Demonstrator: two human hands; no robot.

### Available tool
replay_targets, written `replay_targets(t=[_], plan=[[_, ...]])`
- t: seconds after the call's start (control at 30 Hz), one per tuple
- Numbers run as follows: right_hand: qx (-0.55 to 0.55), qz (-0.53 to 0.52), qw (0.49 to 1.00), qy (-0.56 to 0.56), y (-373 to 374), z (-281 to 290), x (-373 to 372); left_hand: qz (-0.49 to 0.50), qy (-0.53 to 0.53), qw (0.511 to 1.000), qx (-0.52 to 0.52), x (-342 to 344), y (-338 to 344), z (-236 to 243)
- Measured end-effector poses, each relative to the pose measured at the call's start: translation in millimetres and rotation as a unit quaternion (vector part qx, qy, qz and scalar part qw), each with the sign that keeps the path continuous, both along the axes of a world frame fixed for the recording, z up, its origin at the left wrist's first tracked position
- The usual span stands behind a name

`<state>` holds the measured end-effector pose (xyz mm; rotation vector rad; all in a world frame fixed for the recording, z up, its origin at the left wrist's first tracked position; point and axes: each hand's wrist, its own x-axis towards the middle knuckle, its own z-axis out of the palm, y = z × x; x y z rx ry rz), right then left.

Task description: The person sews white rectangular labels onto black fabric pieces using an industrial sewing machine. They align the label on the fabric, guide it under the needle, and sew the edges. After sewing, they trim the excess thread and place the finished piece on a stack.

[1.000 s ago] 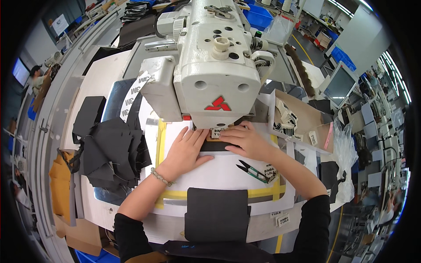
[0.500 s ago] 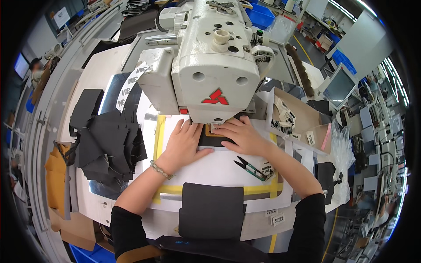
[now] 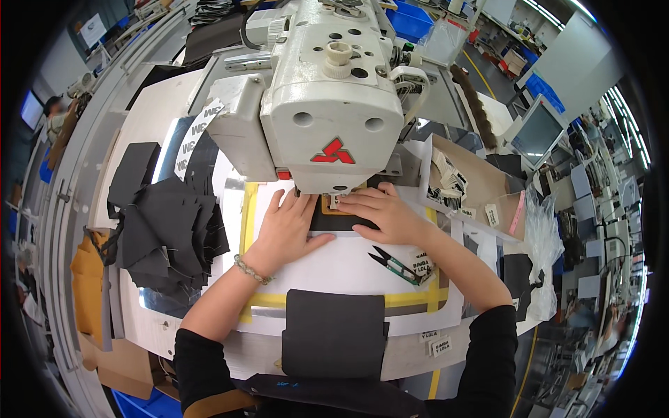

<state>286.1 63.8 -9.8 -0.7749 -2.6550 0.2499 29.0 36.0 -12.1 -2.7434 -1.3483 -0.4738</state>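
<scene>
My left hand (image 3: pixel 286 230) lies flat on the white work surface (image 3: pixel 306 272), fingers stretched forward to the left edge of a dark grey fabric piece (image 3: pixel 338 224) under the white sewing machine (image 3: pixel 327 111). My right hand (image 3: pixel 383 216) rests with extended fingers on that piece, fingertips over a small pale label (image 3: pixel 334 200) inside a yellowish frame at the machine's head; the needle area is mostly hidden. Green-handled snips (image 3: pixel 394 265) lie below my right hand, beside loose printed labels (image 3: pixel 421 266). A dark grey fabric stack (image 3: pixel 334 334) sits at the near edge.
A pile of dark fabric pieces (image 3: pixel 160 237) and a mustard piece (image 3: pixel 90 292) lie left. An open box of labels (image 3: pixel 505 181), clear plastic (image 3: pixel 540 265) and a monitor (image 3: pixel 533 125) stand right. A seated person (image 3: pixel 54 122) is at the far left.
My right fingertips have come over the label, which showed more fully a second ago. My left hand stays flat beside the dark piece. The whole view has shifted slightly.
</scene>
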Motion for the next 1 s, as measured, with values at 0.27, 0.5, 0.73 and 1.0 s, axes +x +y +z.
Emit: replay_targets(t=[0.27, 0.5, 0.73, 1.0], plan=[[0.002, 0.003, 1.0, 0.005, 1, -5, 1, -0.003, 0.0, 1.0, -0.002, -1, 0, 1], [0.009, 0.006, 1.0, 0.014, 2, -5, 1, 0.001, -0.007, 1.0, -0.015, 0, 0, 2], [0.01, 0.001, 1.0, 0.017, 1, -8, 1, 0.008, 0.005, 0.999, -0.052, 3, -1, 12], [0.019, -0.002, 1.0, 0.018, -1, -10, 0, 0.013, 0.019, 0.999, -0.025, 2, -2, 4]])
